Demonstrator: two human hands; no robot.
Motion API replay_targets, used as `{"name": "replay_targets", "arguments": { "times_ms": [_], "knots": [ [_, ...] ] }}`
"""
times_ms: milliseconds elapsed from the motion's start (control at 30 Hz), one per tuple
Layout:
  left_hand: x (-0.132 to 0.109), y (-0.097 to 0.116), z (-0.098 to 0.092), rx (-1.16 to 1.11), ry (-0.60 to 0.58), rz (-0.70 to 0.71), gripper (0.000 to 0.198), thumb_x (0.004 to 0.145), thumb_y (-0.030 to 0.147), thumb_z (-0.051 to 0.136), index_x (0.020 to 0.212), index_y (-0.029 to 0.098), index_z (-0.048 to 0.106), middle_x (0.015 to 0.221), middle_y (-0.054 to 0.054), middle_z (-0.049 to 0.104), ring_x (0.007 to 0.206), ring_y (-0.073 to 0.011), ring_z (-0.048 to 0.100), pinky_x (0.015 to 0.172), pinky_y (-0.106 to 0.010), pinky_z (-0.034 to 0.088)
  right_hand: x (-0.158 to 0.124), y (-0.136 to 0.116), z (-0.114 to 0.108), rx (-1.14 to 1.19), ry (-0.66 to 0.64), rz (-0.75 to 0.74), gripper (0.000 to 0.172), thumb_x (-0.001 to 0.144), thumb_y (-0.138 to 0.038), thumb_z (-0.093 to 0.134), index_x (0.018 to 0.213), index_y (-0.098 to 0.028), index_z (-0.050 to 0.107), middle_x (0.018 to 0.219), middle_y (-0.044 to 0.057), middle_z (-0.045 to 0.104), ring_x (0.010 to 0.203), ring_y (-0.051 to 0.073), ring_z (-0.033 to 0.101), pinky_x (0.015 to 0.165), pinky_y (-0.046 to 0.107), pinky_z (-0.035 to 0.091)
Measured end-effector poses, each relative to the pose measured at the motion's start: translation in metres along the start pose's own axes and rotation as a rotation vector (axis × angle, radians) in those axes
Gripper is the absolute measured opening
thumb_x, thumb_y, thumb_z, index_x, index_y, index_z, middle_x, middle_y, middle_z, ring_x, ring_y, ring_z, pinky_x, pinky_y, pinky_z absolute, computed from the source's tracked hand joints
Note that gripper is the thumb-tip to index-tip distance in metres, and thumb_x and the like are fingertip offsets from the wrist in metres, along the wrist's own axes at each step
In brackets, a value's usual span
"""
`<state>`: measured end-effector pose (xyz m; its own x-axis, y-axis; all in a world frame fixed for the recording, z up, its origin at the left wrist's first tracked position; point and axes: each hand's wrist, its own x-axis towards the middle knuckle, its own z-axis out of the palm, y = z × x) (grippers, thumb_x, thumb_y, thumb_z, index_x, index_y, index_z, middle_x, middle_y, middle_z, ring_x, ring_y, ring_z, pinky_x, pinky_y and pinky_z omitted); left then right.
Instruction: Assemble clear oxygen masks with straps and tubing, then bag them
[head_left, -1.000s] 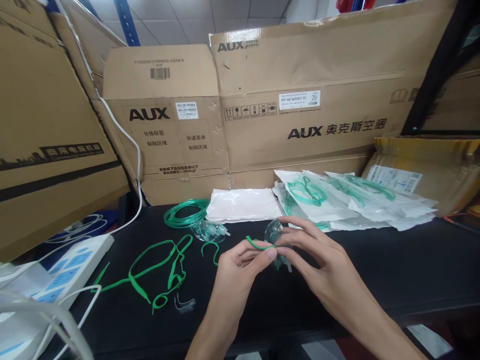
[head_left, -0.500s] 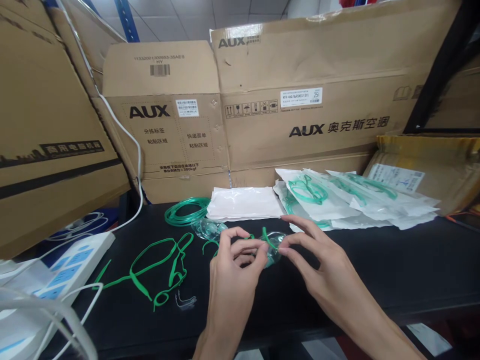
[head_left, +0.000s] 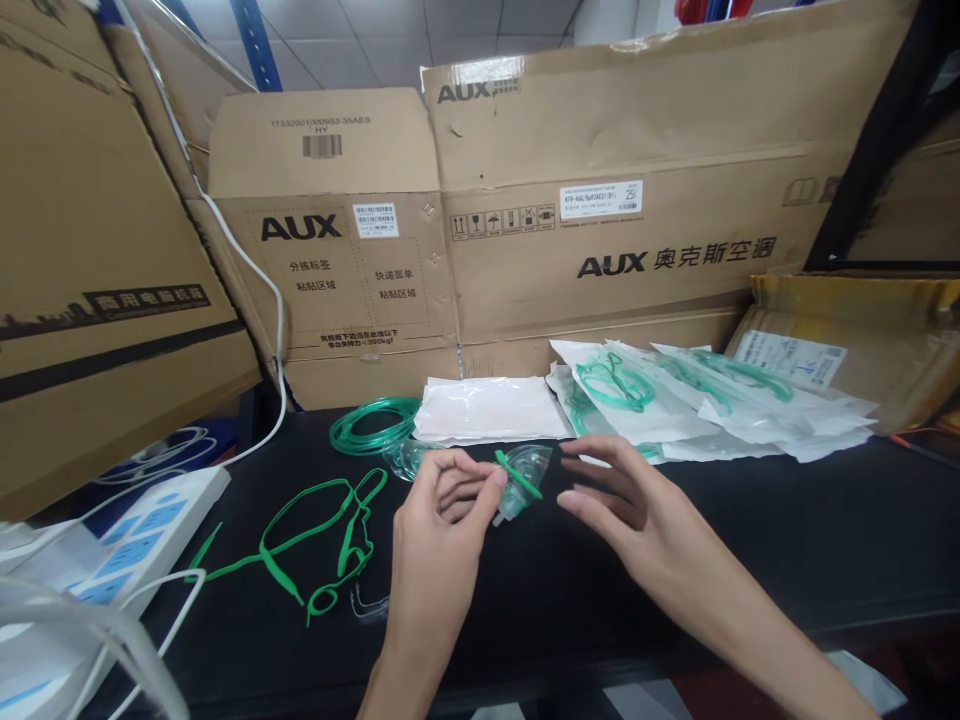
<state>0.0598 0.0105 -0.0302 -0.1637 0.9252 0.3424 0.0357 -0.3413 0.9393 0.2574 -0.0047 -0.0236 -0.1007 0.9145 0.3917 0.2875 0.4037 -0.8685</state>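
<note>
Fingers of the left hand [head_left: 442,522] grasp a clear oxygen mask [head_left: 516,498] with a green strap [head_left: 519,475] across it. The right hand [head_left: 624,492], fingers parted, hovers just right of the mask.

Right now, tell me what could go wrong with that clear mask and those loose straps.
The mask might slip: only the left hand grips it, while the right hand is open beside it. The loose green straps lie close to the left forearm, which might snag them.
</note>
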Motion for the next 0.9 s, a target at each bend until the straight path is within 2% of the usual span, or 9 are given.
{"name": "replay_targets", "arguments": {
  "times_ms": [67, 100, 233, 300, 367, 433, 533, 733, 900],
  "knots": [
    [-0.005, -0.001, 0.007, -0.041, -0.052, -0.043, 0.029, 0.084, 0.033, 0.078, 0.091, 0.023, 0.052, 0.089, 0.001, 0.076, 0.082, -0.014, 0.074, 0.07, -0.019, 0.057, 0.003, 0.005, 0.002, 0.191, -0.034, 0.137, 0.049, 0.091, -0.052, 0.069, 0.13, -0.031, 0.048, 0.123, 0.007, 0.065, 0.109, 0.024, 0.069, 0.094, 0.039, 0.058],
    [-0.008, -0.001, 0.011, -0.048, -0.097, -0.06, 0.028, 0.085, 0.033, 0.077, 0.091, 0.023, 0.052, 0.088, 0.002, 0.076, 0.081, -0.0145, 0.074, 0.07, -0.02, 0.057, 0.004, 0.008, 0.002, 0.23, -0.078, 0.176, 0.052, 0.091, -0.054, 0.068, 0.132, -0.029, 0.047, 0.115, 0.006, 0.068, 0.101, 0.023, 0.07, 0.09, 0.039, 0.059],
    [-0.013, 0.005, 0.012, 0.128, -0.297, -0.006, 0.017, 0.088, 0.033, 0.073, 0.098, 0.025, 0.061, 0.092, 0.002, 0.078, 0.086, -0.0166, 0.075, 0.075, -0.023, 0.057, 0.008, 0.009, -0.005, 0.147, -0.122, 0.186, 0.05, 0.091, -0.055, 0.067, 0.129, -0.027, 0.051, 0.094, 0.002, 0.066, 0.092, 0.021, 0.068, 0.082, 0.033, 0.056],
    [-0.008, 0.012, 0.0, 0.327, -0.244, 0.093, 0.012, 0.09, 0.035, 0.07, 0.099, 0.027, 0.067, 0.093, 0.003, 0.078, 0.086, -0.0172, 0.074, 0.077, -0.025, 0.056, 0.009, 0.009, -0.011, 0.091, -0.094, 0.182, 0.05, 0.089, -0.055, 0.069, 0.127, -0.027, 0.053, 0.099, 0.003, 0.066, 0.098, 0.023, 0.067, 0.084, 0.034, 0.055],
    [0.002, 0.018, -0.02, 0.562, -0.111, 0.172, 0.013, 0.093, 0.04, 0.065, 0.096, 0.03, 0.072, 0.091, 0.003, 0.078, 0.084, -0.0191, 0.073, 0.077, -0.029, 0.054, 0.011, 0.008, -0.017, 0.051, -0.089, 0.197, 0.052, 0.087, -0.056, 0.072, 0.126, -0.027, 0.054, 0.101, 0.004, 0.067, 0.1, 0.025, 0.068, 0.086, 0.036, 0.054],
    [0.012, 0.021, -0.042, 0.807, -0.033, 0.176, 0.018, 0.095, 0.043, 0.061, 0.096, 0.032, 0.075, 0.093, 0.003, 0.078, 0.083, -0.0229, 0.072, 0.078, -0.034, 0.051, 0.012, 0.008, -0.021, 0.019, -0.098, 0.21, 0.052, 0.085, -0.057, 0.072, 0.125, -0.027, 0.055, 0.099, 0.003, 0.068, 0.098, 0.025, 0.068, 0.085, 0.037, 0.054],
    [0.024, 0.015, -0.066, 1.057, -0.078, 0.133, 0.026, 0.098, 0.04, 0.053, 0.101, 0.031, 0.077, 0.103, -0.002, 0.078, 0.094, -0.0296, 0.07, 0.081, -0.039, 0.049, 0.012, 0.006, -0.023, 0.016, -0.136, 0.209, 0.049, 0.087, -0.056, 0.071, 0.123, -0.027, 0.057, 0.098, 0.003, 0.068, 0.097, 0.025, 0.068, 0.083, 0.036, 0.054],
    [0.029, -0.008, -0.07, 0.947, -0.409, 0.257, 0.034, 0.097, 0.02, 0.046, 0.113, 0.029, 0.074, 0.117, -0.005, 0.072, 0.107, -0.0261, 0.065, 0.091, -0.036, 0.048, 0.012, 0.002, -0.023, -0.004, -0.193, 0.205, 0.043, 0.088, -0.051, 0.072, 0.12, -0.026, 0.06, 0.086, -0.001, 0.061, 0.087, 0.02, 0.065, 0.078, 0.033, 0.052],
    [0.033, -0.01, -0.067, 0.925, -0.429, 0.158, 0.024, 0.09, 0.017, 0.054, 0.094, 0.026, 0.076, 0.097, -0.005, 0.073, 0.094, -0.0246, 0.067, 0.083, -0.032, 0.047, 0.014, 0.001, -0.022, -0.001, -0.209, 0.205, 0.038, 0.084, -0.046, 0.076, 0.112, -0.022, 0.064, 0.086, 0.0, 0.062, 0.085, 0.019, 0.064, 0.079, 0.033, 0.052]
  ]
}}
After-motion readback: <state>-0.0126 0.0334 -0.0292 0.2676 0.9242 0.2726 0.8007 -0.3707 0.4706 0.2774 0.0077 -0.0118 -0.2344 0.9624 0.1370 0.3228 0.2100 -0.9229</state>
